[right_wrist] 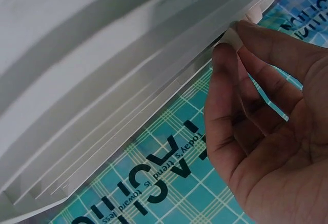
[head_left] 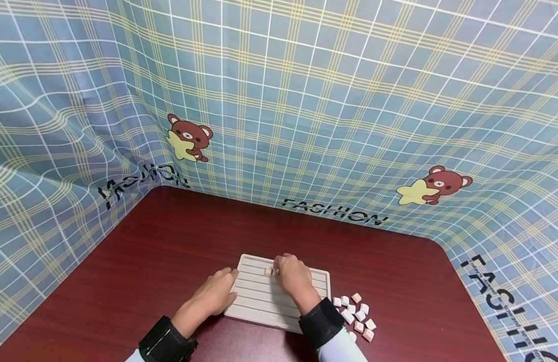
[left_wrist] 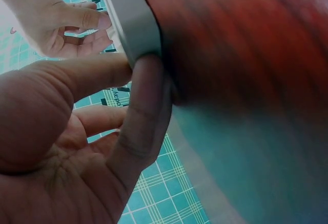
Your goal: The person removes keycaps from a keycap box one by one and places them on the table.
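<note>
A pale ridged tray (head_left: 256,304) with several long rows lies on the dark red table. My left hand (head_left: 214,292) is at its left side; in the left wrist view the thumb and a finger grip the tray's edge (left_wrist: 136,24). Over the far rows is my right hand (head_left: 294,276). Its thumb and index finger pinch a small white keycap (right_wrist: 231,38), seen in the right wrist view close to the tray's far rim. Another keycap (head_left: 268,272) sits in a far row, just left of the right fingertips. The right hand hides part of the rows.
Several loose white and cream keycaps (head_left: 360,315) are scattered on the table right of the tray, beside the right wrist. A blue checked cloth (head_left: 306,110) with bear prints hangs around the table's back and sides.
</note>
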`<state>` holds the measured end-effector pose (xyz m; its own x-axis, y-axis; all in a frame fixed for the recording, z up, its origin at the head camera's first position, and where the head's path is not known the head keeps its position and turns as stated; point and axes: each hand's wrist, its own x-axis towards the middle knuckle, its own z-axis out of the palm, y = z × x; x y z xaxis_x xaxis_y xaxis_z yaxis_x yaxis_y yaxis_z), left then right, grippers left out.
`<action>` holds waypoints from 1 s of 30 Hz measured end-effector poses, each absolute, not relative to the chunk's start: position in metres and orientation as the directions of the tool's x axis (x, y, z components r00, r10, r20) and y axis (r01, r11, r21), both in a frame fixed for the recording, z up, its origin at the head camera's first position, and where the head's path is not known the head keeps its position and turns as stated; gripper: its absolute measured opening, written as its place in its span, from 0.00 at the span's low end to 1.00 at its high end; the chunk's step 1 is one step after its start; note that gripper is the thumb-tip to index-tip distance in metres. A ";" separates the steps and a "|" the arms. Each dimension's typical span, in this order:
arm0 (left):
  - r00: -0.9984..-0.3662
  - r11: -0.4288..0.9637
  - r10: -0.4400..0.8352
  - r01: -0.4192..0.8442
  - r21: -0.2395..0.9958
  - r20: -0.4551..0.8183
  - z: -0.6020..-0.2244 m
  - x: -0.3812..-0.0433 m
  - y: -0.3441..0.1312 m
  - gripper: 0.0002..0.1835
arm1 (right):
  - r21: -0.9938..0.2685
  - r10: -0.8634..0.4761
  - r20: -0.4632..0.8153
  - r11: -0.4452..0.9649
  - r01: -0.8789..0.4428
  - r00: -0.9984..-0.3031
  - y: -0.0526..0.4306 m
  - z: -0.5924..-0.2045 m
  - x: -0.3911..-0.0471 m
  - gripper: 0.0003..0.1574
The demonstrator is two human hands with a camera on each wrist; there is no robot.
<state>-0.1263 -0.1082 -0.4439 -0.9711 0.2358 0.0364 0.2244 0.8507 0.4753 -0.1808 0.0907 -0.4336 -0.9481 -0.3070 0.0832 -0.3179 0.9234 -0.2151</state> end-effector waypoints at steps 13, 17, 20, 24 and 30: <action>-0.970 0.846 0.238 0.228 0.483 0.043 -0.445 -0.127 -0.109 0.25 | -0.209 -0.309 0.099 0.923 -0.323 -0.946 0.091 -0.434 -0.181 0.04; -0.971 0.848 0.236 0.221 0.482 0.029 -0.445 -0.127 -0.109 0.25 | -0.220 -0.307 0.098 0.921 -0.321 -0.947 0.092 -0.434 -0.181 0.04; -0.971 0.847 0.237 0.220 0.483 0.025 -0.445 -0.127 -0.108 0.25 | -0.229 -0.308 0.105 0.918 -0.325 -0.946 0.094 -0.434 -0.180 0.04; -0.970 0.844 0.242 0.225 0.487 0.028 -0.446 -0.127 -0.108 0.25 | -0.230 -0.315 0.124 0.914 -0.336 -0.941 0.097 -0.433 -0.178 0.04; -0.971 0.844 0.240 0.217 0.490 0.017 -0.446 -0.128 -0.109 0.26 | -0.224 -0.325 0.146 0.909 -0.351 -0.935 0.101 -0.430 -0.175 0.04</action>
<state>-0.1277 -0.1092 -0.4458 -0.9706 0.2400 0.0169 0.2173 0.8445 0.4896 -0.1753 0.1011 -0.4299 -0.9345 -0.3248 0.1456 -0.3509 0.9092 -0.2242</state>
